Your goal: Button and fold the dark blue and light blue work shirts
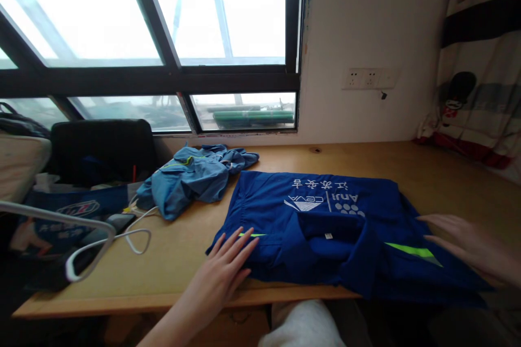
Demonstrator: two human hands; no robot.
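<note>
A dark blue work shirt (277, 200) lies spread on the wooden desk, its collar toward me and white lettering on its back panel. Part of the collar and one sleeve hang over the front edge. My left hand (230, 260) rests flat on the shirt's left shoulder, fingers stretched out beside a lime-green stripe. Over on the right, my right hand (464, 238) is at the other sleeve, slightly blurred, with its fingers extended. Whether those fingers touch the cloth I cannot tell.
A crumpled light blue garment (195, 179) lies behind on the left. White cable (140, 230) and a curved white bar (93, 222) are near a blue bag (77, 209). Windows stand behind the desk (163, 276); a patterned curtain (480, 76) hangs at right.
</note>
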